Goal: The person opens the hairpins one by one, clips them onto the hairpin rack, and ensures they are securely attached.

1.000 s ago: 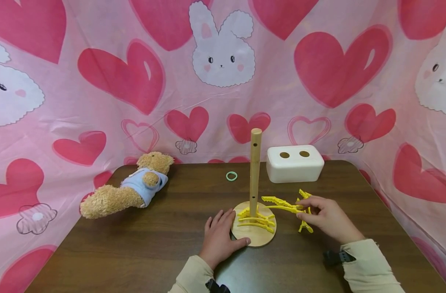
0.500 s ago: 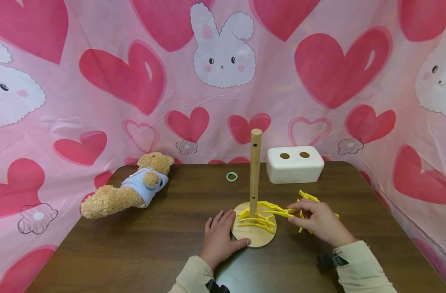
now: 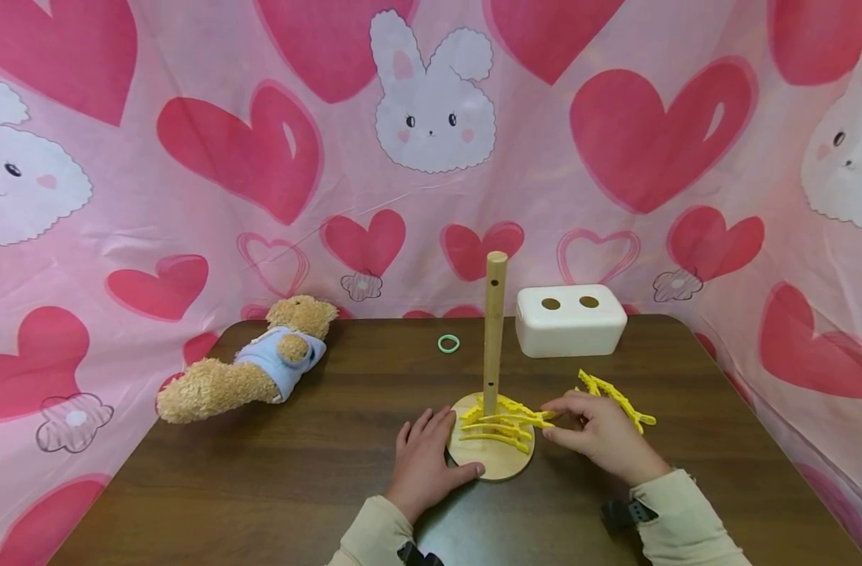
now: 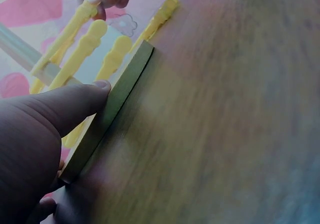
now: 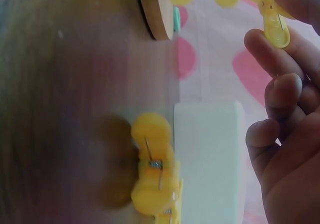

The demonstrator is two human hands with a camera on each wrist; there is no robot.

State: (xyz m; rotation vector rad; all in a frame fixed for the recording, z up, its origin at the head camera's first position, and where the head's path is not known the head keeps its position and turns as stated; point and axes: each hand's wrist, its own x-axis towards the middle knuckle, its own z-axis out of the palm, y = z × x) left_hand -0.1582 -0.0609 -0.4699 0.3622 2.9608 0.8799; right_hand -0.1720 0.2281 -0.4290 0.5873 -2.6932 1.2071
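A wooden stand has a round base [image 3: 491,464] and an upright post [image 3: 495,330] with holes. My left hand [image 3: 427,464] holds the base by its rim, the thumb [image 4: 92,96] on the edge near me and the other fingers along the left side. Several yellow alligator hair clips [image 3: 502,442] sit low at the post. My right hand [image 3: 604,432] pinches the handle end of another yellow hair clip [image 5: 275,28] between thumb and forefinger. That clip's long jaws reach past the post, just above the other clips; the exact contact is hidden.
More yellow hair clips [image 3: 625,402] lie right of the stand, partly behind my right hand. A white box [image 3: 571,334] with two round holes stands at the back. A green ring [image 3: 448,343] lies behind the post. A teddy bear [image 3: 261,365] in blue lies at left.
My right hand has moved left with the pinched hair clip, bringing its jaws from beside the stand to the post. My left hand stays on the base.
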